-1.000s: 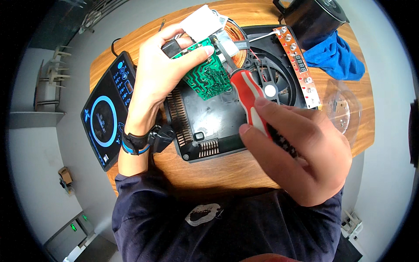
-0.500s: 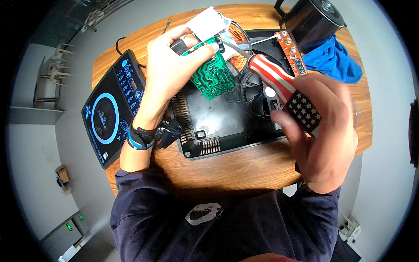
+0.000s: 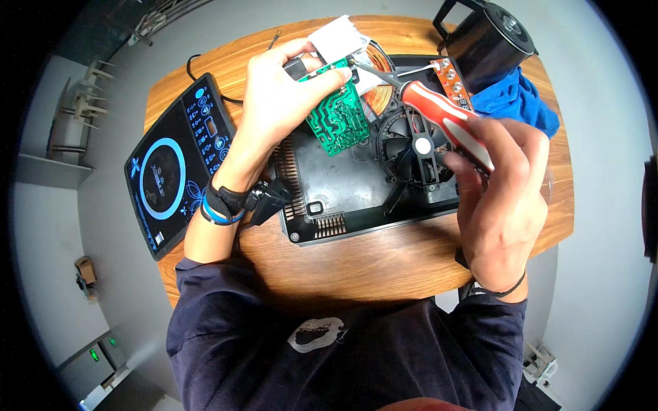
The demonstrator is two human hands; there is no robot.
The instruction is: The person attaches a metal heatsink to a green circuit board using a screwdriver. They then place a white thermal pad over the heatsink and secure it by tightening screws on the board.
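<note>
My left hand (image 3: 277,92) grips a green circuit board (image 3: 338,122), held tilted above an open black cooktop housing (image 3: 343,192). A pale heat sink (image 3: 338,39) rises at the board's far end. My right hand (image 3: 504,185) is closed around the handle of a screwdriver (image 3: 445,113) with a red and white grip. Its shaft points to the left and its tip meets the board's upper edge, close to my left thumb. Behind the board, a copper coil (image 3: 378,99) is partly hidden. A black fan (image 3: 404,147) sits in the housing.
A black glass cooktop panel (image 3: 163,179) lies at the table's left. Far right stand a black kettle (image 3: 490,41) and a crumpled blue cloth (image 3: 517,103). A small orange display board (image 3: 450,79) rests on the housing's right side, joined by a white wire.
The screwdriver handle has turned in my right hand, and its starred part is now out of sight. My right fingers have shifted their grip. The board stays in my left hand.
</note>
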